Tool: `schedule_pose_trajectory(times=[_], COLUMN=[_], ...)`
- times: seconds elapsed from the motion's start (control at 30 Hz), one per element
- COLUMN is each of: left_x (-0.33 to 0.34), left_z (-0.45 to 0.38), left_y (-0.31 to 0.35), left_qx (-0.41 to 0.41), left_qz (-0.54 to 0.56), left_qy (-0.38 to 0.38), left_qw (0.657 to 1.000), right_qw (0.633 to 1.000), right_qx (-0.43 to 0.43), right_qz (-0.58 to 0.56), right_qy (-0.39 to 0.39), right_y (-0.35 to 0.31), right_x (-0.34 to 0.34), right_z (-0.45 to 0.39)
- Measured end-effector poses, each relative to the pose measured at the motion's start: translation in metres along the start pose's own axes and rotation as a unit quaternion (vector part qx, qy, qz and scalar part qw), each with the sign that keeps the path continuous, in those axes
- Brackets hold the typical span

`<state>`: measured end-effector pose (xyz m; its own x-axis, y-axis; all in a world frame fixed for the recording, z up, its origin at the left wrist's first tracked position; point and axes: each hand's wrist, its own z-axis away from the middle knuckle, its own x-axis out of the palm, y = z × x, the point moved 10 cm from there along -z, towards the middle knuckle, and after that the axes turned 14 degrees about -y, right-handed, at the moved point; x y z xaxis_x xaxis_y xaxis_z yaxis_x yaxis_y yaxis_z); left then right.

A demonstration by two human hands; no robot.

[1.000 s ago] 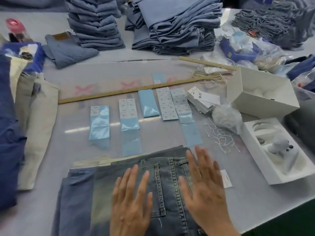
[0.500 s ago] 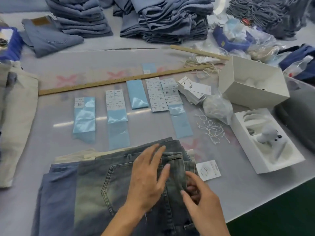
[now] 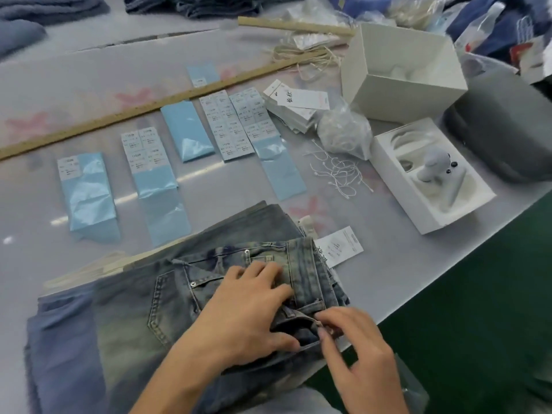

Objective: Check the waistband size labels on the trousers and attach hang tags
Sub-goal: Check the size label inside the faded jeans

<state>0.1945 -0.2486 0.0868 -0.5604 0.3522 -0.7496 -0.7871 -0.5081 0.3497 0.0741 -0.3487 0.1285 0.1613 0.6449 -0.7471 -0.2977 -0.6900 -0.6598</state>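
Trousers (image 3: 125, 318): faded denim, atop a stack at the counter's (image 3: 44, 91) near edge.
Left hand (image 3: 248, 309): fingers curled, gripping the waistband.
Right hand (image 3: 355, 351): pinching the waistband edge.
Hang tag (image 3: 340, 246): just beside the trousers.

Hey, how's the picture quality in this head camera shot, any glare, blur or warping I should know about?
Head view: a bright streak of glare crosses the table under the blue label sheets; the label print is too soft to read; the wide lens bends the wooden ruler and the table edge; the left hand and right hand on the jeans look fairly sharp.
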Motion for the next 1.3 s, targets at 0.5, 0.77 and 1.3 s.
schedule_pose_trajectory(times=[0.5,0.77,1.3], left_x=[0.027,0.026,0.028], left_z=[0.019,0.019,0.078], left_y=[-0.068,-0.070,-0.112], left_qx=[-0.091,-0.055,-0.046], left_qz=[0.385,0.466,0.569], left_qy=[0.175,0.155,0.166], left_qw=[0.902,0.869,0.804], right_qw=[0.983,0.971,0.979], right_qx=[0.052,0.104,-0.061], right_qz=[0.057,0.013,0.115], right_qy=[-0.164,-0.214,-0.158], right_y=[0.017,0.023,-0.042], right_x=[0.020,0.022,0.005], right_z=[0.003,-0.015,-0.044])
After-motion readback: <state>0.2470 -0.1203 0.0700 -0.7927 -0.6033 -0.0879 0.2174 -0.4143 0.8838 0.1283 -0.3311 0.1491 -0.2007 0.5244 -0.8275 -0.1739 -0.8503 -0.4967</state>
